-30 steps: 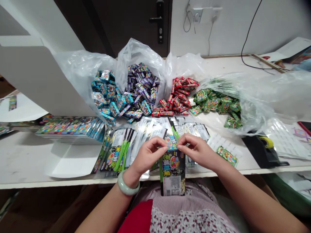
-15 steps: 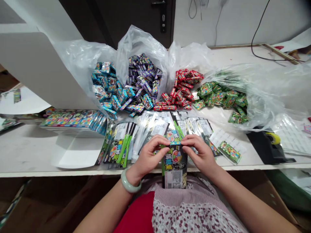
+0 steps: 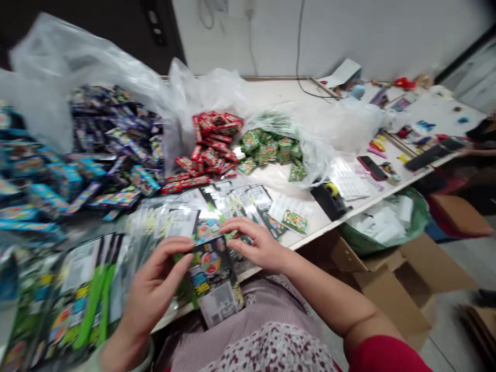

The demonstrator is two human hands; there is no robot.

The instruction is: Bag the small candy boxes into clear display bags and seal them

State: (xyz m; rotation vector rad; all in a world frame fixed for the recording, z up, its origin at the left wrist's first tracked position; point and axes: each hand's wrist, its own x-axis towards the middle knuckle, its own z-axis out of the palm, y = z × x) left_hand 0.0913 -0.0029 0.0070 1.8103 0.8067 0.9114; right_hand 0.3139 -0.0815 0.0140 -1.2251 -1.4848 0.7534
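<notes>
A black printed pouch point(image 3: 215, 274) with a colourful round picture and a white label hangs over the table's front edge against my apron. My left hand point(image 3: 155, 284) pinches its upper left edge between thumb and fingers. At the upper right corner, the thumb and fingers of my right hand point(image 3: 258, 247) close on the pouch. Behind it lie more flat pouches point(image 3: 182, 222), overlapping in a row. A stack of pouches with green edges point(image 3: 85, 289) lies to the left, blurred.
Plastic bags spill small blue boxes point(image 3: 50, 181), purple boxes point(image 3: 120, 129), red boxes point(image 3: 211, 144) and green packets point(image 3: 271, 147). A tape dispenser point(image 3: 331, 199) and a phone point(image 3: 372, 168) lie on the right. Below stand a green sack point(image 3: 372, 243) and an open carton point(image 3: 411, 279).
The view has swung right, bringing the phone, sack and carton into sight. Both hands stay at the pouch's top, which now looks tilted.
</notes>
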